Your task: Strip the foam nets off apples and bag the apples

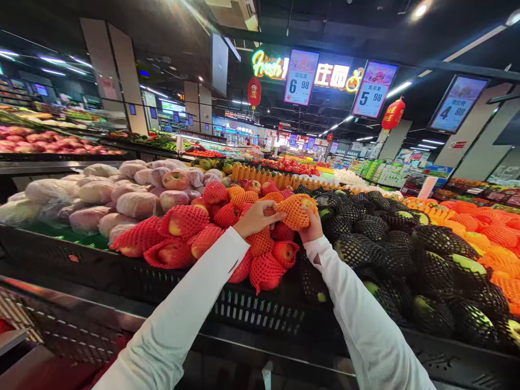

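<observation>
An apple in an orange foam net [296, 211] is held up over the middle of the fruit display. My right hand [312, 225] wraps round its right side. At the other end, my left hand [260, 216] pinches the edge of the net with thumb and fingers. The fruit inside is mostly hidden by the mesh. Below and to the left lie several apples in red foam nets [184, 222], with a few orange-netted apples [260, 242] among them. Green fruit in black foam nets [365, 252] is heaped just right of my right hand.
Plastic-wrapped apples [138, 204] are piled on the left. A black slotted crate wall [255, 313] runs along the front. Orange-netted fruit [501, 265] lies at far right. Behind stands a low yellow picket divider [268, 176]. Price signs [301, 77] hang overhead.
</observation>
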Demonstrator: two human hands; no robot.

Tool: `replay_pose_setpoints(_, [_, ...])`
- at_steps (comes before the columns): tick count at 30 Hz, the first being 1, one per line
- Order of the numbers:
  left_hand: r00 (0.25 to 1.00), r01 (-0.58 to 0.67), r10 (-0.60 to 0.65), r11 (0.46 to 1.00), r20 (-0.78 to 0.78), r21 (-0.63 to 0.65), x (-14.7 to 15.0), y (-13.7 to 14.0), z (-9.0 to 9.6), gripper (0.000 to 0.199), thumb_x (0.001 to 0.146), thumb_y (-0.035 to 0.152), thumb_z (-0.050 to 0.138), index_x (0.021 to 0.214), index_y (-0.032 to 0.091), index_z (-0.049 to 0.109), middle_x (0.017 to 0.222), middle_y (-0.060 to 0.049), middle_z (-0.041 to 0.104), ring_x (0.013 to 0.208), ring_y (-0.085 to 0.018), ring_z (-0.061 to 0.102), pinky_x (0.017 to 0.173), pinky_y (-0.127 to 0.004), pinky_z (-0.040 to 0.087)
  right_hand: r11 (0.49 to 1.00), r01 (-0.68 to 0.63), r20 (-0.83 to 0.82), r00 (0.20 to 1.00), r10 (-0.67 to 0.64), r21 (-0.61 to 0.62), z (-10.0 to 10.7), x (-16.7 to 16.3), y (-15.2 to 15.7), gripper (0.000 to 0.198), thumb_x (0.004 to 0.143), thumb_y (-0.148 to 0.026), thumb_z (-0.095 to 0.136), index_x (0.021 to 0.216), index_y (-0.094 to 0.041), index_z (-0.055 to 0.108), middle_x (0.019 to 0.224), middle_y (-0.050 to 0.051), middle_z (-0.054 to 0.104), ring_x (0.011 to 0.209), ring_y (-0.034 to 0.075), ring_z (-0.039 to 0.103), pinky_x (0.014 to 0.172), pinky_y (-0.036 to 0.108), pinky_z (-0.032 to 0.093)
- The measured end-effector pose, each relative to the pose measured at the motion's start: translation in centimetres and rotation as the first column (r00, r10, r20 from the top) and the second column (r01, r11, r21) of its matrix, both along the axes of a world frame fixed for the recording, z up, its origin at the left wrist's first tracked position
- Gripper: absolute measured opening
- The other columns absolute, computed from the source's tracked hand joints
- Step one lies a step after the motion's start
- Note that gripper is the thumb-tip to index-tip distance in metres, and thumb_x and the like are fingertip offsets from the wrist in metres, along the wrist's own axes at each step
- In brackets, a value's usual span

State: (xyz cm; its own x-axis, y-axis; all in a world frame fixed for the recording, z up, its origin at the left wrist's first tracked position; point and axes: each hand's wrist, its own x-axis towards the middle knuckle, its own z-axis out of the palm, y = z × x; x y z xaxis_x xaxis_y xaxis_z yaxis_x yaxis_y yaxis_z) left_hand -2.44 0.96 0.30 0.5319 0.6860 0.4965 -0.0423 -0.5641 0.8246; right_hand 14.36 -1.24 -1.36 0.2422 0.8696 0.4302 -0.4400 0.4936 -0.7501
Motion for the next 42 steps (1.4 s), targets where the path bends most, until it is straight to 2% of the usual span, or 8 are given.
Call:
replay_pose_setpoints(10, [0.997,-0.007,0.012,0.998,-0.073,0.062,0.1,0.6,-0.5,0.031,0.074,0.035,0.067,0.071,0.02,0.04,0.063,0.006,0.052,0.047,-0.012,0.057,0.048,-0.024,0.041,1.0,0.001,-0.098,0.995,-0.002,-0.015,-0.5,0.5,0.6,0.041,0.061,-0.032,0.08,0.097,-0.023,0.064,0.095,0.001,0.071,0.085,0.02,0.068,0.083,0.041,0.058])
replay_pose_setpoints(15, [0.985,0.156,-0.156,0.988,-0.072,-0.009,0.1,-0.1,0.0,0.032,0.077,0.042,0.066,0.08,0.019,0.043,0.061,0.007,0.053,0.04,-0.008,0.049,0.042,-0.022,0.034,0.996,-0.082,-0.091,0.993,0.079,-0.029,-0.2,0.4,0.0,0.038,0.065,-0.036,0.075,0.099,-0.021,0.068,0.105,0.004,0.073,0.097,0.024,0.069,0.088,0.042,0.058])
replay_pose_setpoints(20, [0.996,-0.013,0.013,1.0,-0.086,0.005,0.2,0.9,-0.8,0.045,0.073,0.056,0.068,0.077,0.021,0.039,0.052,0.008,0.05,0.039,-0.008,0.042,0.041,-0.021,0.028,0.994,-0.103,-0.079,0.992,0.099,-0.047,-0.4,0.6,0.3,0.035,0.07,-0.039,0.07,0.101,-0.021,0.067,0.105,0.004,0.073,0.102,0.025,0.068,0.089,0.041,0.058])
replay_pose_setpoints(25, [0.971,-0.197,0.222,0.954,-0.091,0.227,0.0,0.7,-0.7,0.067,0.062,0.051,0.081,0.111,0.018,0.048,0.105,-0.008,0.062,0.077,-0.019,0.064,0.069,-0.035,0.052,0.985,-0.163,-0.047,0.986,0.16,-0.06,0.0,0.3,-0.1,0.036,0.075,-0.044,0.064,0.102,-0.02,0.067,0.111,0.006,0.072,0.111,0.027,0.065,0.095,0.044,0.055])
replay_pose_setpoints(29, [0.994,-0.058,0.095,0.893,-0.061,0.447,-0.1,0.1,-0.6,0.098,0.056,0.044,0.087,0.137,0.023,0.037,0.139,-0.014,0.047,0.127,-0.03,0.049,0.108,-0.048,0.039,0.967,-0.23,0.039,0.971,0.235,-0.112,0.0,-0.5,-0.9,0.039,0.066,-0.042,0.073,0.099,-0.021,0.069,0.103,0.005,0.074,0.108,0.028,0.066,0.098,0.046,0.053])
replay_pose_setpoints(32, [0.992,-0.008,0.07,0.866,-0.106,0.5,0.0,-0.2,-0.7,0.089,0.055,0.038,0.087,0.132,0.021,0.045,0.132,-0.012,0.054,0.125,-0.03,0.051,0.11,-0.047,0.037,0.957,-0.238,0.171,0.949,0.265,-0.165,-0.3,-0.5,-0.8,0.043,0.062,-0.047,0.076,0.097,-0.023,0.068,0.103,0.004,0.073,0.111,0.03,0.064,0.098,0.047,0.053])
replay_pose_setpoints(38, [0.947,-0.322,0.295,0.853,0.128,0.411,0.5,0.5,-0.3,0.078,0.055,0.034,0.086,0.122,0.021,0.047,0.123,-0.009,0.06,0.114,-0.027,0.059,0.102,-0.043,0.045,0.986,-0.063,0.494,0.859,0.133,-0.157,-0.3,0.5,-0.1,0.07,0.074,-0.076,0.049,0.123,-0.026,0.055,0.12,0.009,0.063,0.102,0.029,0.064,0.076,0.047,0.057])
replay_pose_setpoints(42, [0.66,-0.717,0.659,0.696,0.361,0.04,0.3,2.9,-0.3,0.079,0.06,0.032,0.083,0.12,0.02,0.034,0.126,-0.013,0.055,0.113,-0.024,0.059,0.099,-0.04,0.046,0.992,0.113,0.716,0.687,-0.124,0.063,-0.2,0.6,-0.3,0.067,0.071,-0.058,0.069,0.126,-0.023,0.054,0.125,0.01,0.057,0.079,0.017,0.062,0.077,0.037,0.055])
